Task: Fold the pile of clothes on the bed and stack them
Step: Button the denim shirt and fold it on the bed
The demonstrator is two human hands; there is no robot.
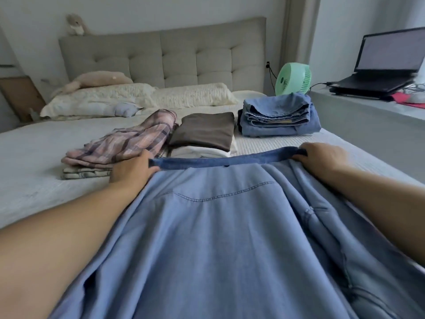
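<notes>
Head view shows a light blue denim garment (218,238) with a darker waistband, spread flat along the bed (30,180), left hand (132,170) and right hand (322,158) fingers clamped on its waistband corners.

**Blues up front, checks and brown behind**

Right in front, a light blue garment (218,238) with a darker blue band along its top edge and pale stitching curving across it. Behind on the left, a pink and purple checked top (128,139) sits over something pale green and cream (85,174). In the middle, a dark brown top (203,130) on a white one (202,152). To the right, a pile of faded blue denim (279,116) with darker navy showing at its left side. The bed sheet (34,157) is pale grey, the pillows (138,97) cream, the headboard (161,56) beige. A mint green fan (293,79), a black laptop (381,65), and a pink soft toy (99,80)
</notes>
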